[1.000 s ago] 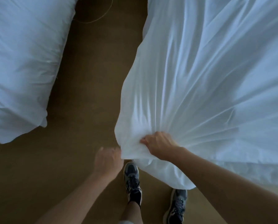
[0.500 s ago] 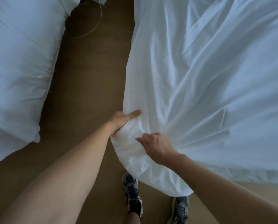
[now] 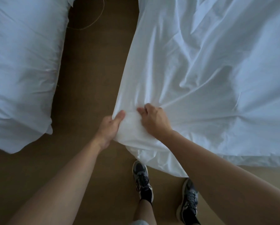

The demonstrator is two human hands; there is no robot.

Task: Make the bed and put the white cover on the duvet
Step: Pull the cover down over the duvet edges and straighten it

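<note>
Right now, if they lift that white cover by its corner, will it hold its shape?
Probably not: the white cover bunches where the left hand and right hand grip it, so it looks floppy. Its corner droops toward the floor, suggesting thin, light fabric.

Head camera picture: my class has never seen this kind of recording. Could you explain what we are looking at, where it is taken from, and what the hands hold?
There is no machine here. A person wears one camera on the head, looking down, so you see their own bare arms. The left hand and the right hand each have a grip on the same bunched corner of the white cover, which lies spread and wrinkled on the right. On the left lies other puffy white bedding; whether it is a pillow or a duvet I cannot tell. Between them is brown floor with a thin cord on it. At the bottom are the person's shoes.
</note>
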